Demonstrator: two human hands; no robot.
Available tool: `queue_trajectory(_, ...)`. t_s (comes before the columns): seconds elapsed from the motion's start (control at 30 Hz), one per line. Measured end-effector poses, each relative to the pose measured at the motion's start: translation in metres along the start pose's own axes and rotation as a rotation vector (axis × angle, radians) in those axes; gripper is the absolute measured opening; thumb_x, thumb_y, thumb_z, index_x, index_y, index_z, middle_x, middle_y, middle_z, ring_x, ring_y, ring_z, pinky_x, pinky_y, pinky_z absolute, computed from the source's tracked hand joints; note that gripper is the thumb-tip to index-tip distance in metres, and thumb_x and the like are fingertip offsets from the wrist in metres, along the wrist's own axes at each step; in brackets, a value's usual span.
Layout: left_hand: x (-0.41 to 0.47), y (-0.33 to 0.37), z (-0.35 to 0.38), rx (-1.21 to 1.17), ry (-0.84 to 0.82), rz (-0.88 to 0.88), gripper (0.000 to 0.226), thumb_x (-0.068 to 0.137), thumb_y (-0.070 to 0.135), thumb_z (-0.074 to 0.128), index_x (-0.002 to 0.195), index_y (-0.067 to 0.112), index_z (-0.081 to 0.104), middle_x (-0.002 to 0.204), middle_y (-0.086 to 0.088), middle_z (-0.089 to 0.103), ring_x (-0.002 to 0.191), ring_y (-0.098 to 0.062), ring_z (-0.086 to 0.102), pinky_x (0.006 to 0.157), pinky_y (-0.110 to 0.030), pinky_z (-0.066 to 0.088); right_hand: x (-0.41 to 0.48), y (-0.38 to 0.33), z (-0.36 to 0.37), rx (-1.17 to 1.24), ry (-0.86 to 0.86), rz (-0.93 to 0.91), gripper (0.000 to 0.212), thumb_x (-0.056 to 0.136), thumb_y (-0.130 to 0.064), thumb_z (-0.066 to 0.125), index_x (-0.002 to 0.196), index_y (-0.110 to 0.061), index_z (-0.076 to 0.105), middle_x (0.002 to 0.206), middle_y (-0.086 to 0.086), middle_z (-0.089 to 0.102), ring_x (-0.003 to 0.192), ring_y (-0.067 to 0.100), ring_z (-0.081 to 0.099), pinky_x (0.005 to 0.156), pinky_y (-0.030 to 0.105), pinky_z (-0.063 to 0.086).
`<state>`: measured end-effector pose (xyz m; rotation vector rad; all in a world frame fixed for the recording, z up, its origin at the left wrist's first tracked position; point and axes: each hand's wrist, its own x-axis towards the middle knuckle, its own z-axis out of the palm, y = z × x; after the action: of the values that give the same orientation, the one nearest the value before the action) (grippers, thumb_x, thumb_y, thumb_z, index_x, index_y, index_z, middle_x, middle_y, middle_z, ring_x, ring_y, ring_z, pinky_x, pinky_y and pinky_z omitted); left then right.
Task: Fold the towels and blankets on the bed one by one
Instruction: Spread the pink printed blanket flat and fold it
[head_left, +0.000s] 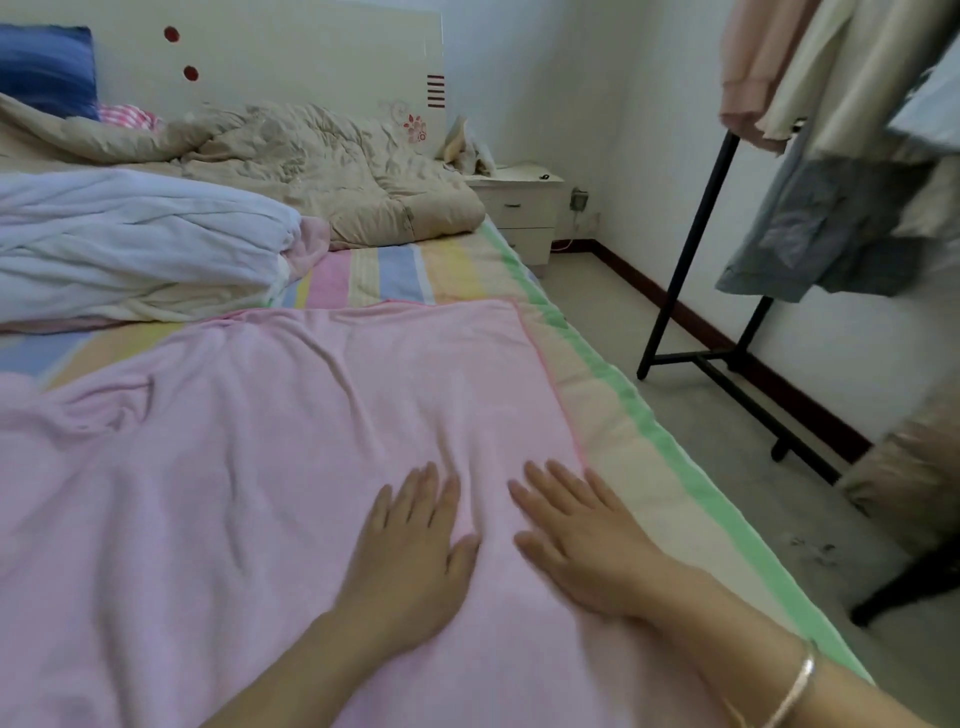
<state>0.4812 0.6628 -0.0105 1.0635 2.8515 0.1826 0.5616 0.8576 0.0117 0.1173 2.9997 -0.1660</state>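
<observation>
While flattening the pink towel spread unfolded on the bed, pressing with left hand and right hand, fingers straight, gripping nothing; bundled white blanket, rumpled beige quilt likely left to fold.

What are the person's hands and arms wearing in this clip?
Both the left hand and right hand are bare: no gloves, no rings visible, no sleeves in frame. The right wrist carries a thin silver-coloured metal bangle.
</observation>
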Motion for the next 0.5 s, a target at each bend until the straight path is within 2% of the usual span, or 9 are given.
queue_trajectory(0.07,-0.027,0.03,0.004,0.014,-0.047,0.112,0.097,0.069,0.066,-0.027,0.155,0.026,-0.008,0.162,0.0,-0.015,0.148,-0.018,-0.016,0.12,-0.041,-0.009,-0.03,0.012,0.008,-0.04,-0.005,0.099,0.086,0.077,-0.072,-0.013,0.154,-0.034,-0.003,0.16,-0.012,-0.012,0.147,0.011,-0.014,0.119,0.037,-0.008)
queue_trajectory(0.13,-0.049,0.052,0.007,-0.004,-0.065,0.198,0.091,0.071,0.064,-0.02,0.155,0.03,-0.006,0.162,0.001,-0.015,0.148,-0.017,-0.017,0.12,-0.041,-0.01,-0.05,0.03,0.005,-0.045,0.02,0.292,0.069,0.094,-0.061,0.004,0.154,-0.029,0.007,0.162,-0.008,-0.003,0.149,0.015,-0.004,0.12,0.039,0.0)
queue_trajectory(0.17,-0.057,0.059,0.008,-0.041,-0.061,0.24,0.088,0.073,0.062,-0.015,0.155,0.032,-0.002,0.162,0.002,-0.012,0.149,-0.016,-0.014,0.12,-0.039,-0.009,-0.057,0.035,0.001,-0.057,0.056,0.355,0.061,0.098,-0.054,0.012,0.152,-0.026,0.019,0.161,-0.004,0.011,0.148,0.019,0.009,0.118,0.039,0.01)
queue_trajectory(0.23,-0.075,0.07,0.01,-0.165,-0.008,0.313,0.077,0.081,0.06,0.001,0.152,0.037,0.021,0.163,0.005,0.008,0.15,-0.015,0.003,0.122,-0.038,0.0,-0.077,0.035,-0.006,-0.085,0.225,0.415,0.048,0.097,-0.044,0.024,0.131,-0.024,0.051,0.14,-0.001,0.047,0.129,0.024,0.039,0.104,0.036,0.032)
queue_trajectory(0.27,-0.085,0.075,0.01,-0.272,0.049,0.345,0.067,0.086,0.057,0.013,0.145,0.037,0.038,0.158,0.006,0.027,0.147,-0.015,0.02,0.121,-0.039,0.012,-0.088,0.03,-0.007,-0.054,0.318,0.439,0.041,0.096,-0.041,0.031,0.12,-0.024,0.059,0.126,-0.002,0.057,0.116,0.023,0.048,0.095,0.034,0.038)
queue_trajectory(0.33,-0.102,0.085,0.01,-0.448,0.222,0.435,0.039,0.088,0.048,0.042,0.119,0.033,0.061,0.128,0.012,0.056,0.121,-0.011,0.051,0.102,-0.034,0.042,-0.106,0.017,-0.007,0.106,0.381,0.51,0.029,0.095,-0.038,0.041,0.109,-0.024,0.062,0.108,-0.003,0.063,0.101,0.022,0.055,0.083,0.033,0.046)
queue_trajectory(0.4,-0.117,0.094,0.007,-0.463,0.342,0.489,0.022,0.084,0.049,0.056,0.097,0.032,0.059,0.096,0.019,0.054,0.088,-0.003,0.053,0.077,-0.023,0.046,-0.116,0.005,-0.002,0.209,0.303,0.595,0.027,0.095,-0.043,0.043,0.104,-0.022,0.057,0.1,-0.001,0.065,0.095,0.025,0.059,0.078,0.034,0.049)
queue_trajectory(0.43,-0.126,0.101,0.005,-0.451,0.335,0.5,0.025,0.081,0.055,0.058,0.091,0.032,0.056,0.087,0.017,0.052,0.079,-0.002,0.051,0.07,-0.022,0.045,-0.122,0.001,0.002,0.214,0.273,0.622,0.03,0.095,-0.046,0.042,0.102,-0.021,0.056,0.099,0.0,0.066,0.094,0.027,0.06,0.078,0.035,0.05)
queue_trajectory(0.5,-0.138,0.109,0.006,-0.395,0.222,0.509,0.041,0.074,0.068,0.055,0.09,0.03,0.053,0.084,0.012,0.056,0.076,-0.004,0.054,0.067,-0.028,0.046,-0.13,-0.003,0.009,0.197,0.278,0.64,0.034,0.095,-0.049,0.04,0.099,-0.018,0.055,0.099,0.004,0.066,0.094,0.03,0.06,0.079,0.038,0.05)
